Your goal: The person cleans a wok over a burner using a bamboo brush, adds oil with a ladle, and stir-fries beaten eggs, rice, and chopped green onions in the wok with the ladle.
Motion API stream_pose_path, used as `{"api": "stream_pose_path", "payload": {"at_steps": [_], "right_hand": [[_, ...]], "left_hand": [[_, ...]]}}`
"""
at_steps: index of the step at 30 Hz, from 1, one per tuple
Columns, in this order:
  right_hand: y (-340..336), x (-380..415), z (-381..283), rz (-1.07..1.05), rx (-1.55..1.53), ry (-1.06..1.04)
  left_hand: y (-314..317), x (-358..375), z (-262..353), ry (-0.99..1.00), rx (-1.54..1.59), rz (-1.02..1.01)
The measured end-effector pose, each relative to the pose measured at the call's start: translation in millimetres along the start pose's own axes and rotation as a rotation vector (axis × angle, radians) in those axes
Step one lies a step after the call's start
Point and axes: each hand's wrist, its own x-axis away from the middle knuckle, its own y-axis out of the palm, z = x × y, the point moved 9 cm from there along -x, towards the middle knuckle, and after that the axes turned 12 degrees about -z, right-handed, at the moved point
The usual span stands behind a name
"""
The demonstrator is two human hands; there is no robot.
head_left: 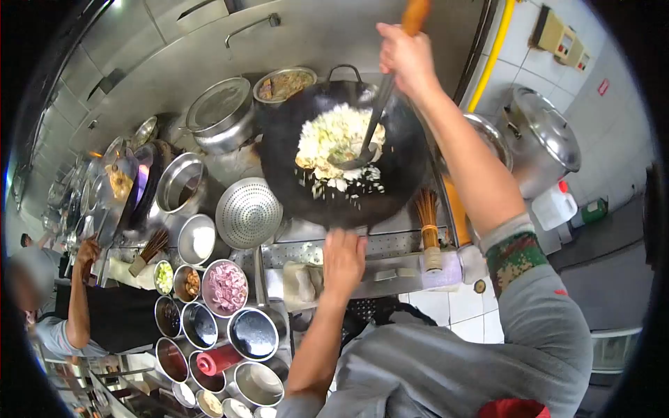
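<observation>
A large black wok [300, 191] holds chopped pale pieces mixed with browned food [331, 139]. My right hand [408, 59], at the top, is closed round the wooden handle [416, 15] of a metal ladle [377, 115]. The ladle's bowl rests among the food inside the wok. At the wok's near edge my left hand [344, 261] is closed on the wok's rim or handle; the exact grip is partly hidden by the fingers. A folded cloth [301, 284] lies just left of my left wrist.
A perforated strainer [249, 212], a lidded pot [221, 111] and bowls of ingredients, one with sliced onions [226, 287], stand to the left. A bamboo brush [428, 230] is at the right. Another person [63, 327] works at the far left.
</observation>
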Motion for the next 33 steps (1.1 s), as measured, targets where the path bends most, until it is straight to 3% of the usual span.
{"api": "stream_pose_path", "payload": {"at_steps": [3,7,11,12,13,15,18,19,21,24,25,27,30,33], "right_hand": [[-24.8,9.1,-21.7,0.014,-0.102,0.001],[5.1,14.8,-6.6,0.029,-0.017,0.094],[38.8,22.5,14.6,0.01,0.024,-0.044],[36.3,20.1,7.2,-0.111,-0.026,-0.089],[32.9,28.6,-13.9,-0.042,0.024,-0.082],[15.1,27.8,-21.4,-0.128,-0.117,-0.003],[0.1,18.5,-27.2,-0.19,-0.114,0.052],[7.9,25.7,-47.8,-0.102,-0.154,0.036],[-2.2,17.9,-55.2,-0.214,-0.11,-0.13],[-28.5,21.5,2.4,0.03,-0.155,-0.103],[-21.6,19.1,45.3,-0.046,-0.174,-0.032],[-11.2,-5.7,59.5,-0.285,-0.239,0.0],[-19.4,-29.0,36.2,-0.235,-0.265,-0.056],[-24.5,-37.0,93.3,-0.195,-0.367,0.025]], "left_hand": [[-36.0,49.6,37.1,0.085,0.163,0.058],[-82.6,-22.6,47.3,0.102,0.146,0.118],[-9.3,-14.5,-4.9,0.02,0.097,0.074],[-1.6,6.3,-7.1,0.034,0.106,0.052],[4.8,24.4,-7.9,0.043,0.115,0.028],[-26.4,46.5,15.0,0.087,0.199,0.059],[-49.8,-1.8,16.6,0.076,0.164,0.053],[-52.5,-17.9,13.4,0.092,0.15,0.079],[-38.2,-41.4,-5.4,0.087,0.14,0.069],[-18.9,-61.3,-19.4,0.047,0.115,0.019],[-15.1,-67.2,-22.4,0.026,0.099,-0.001],[-20.2,-68.3,-17.5,0.026,0.058,0.007],[-39.6,-59.2,-2.4,0.004,-0.042,0.043],[-37.3,-64.3,1.7,-0.044,-0.072,-0.001]]}}
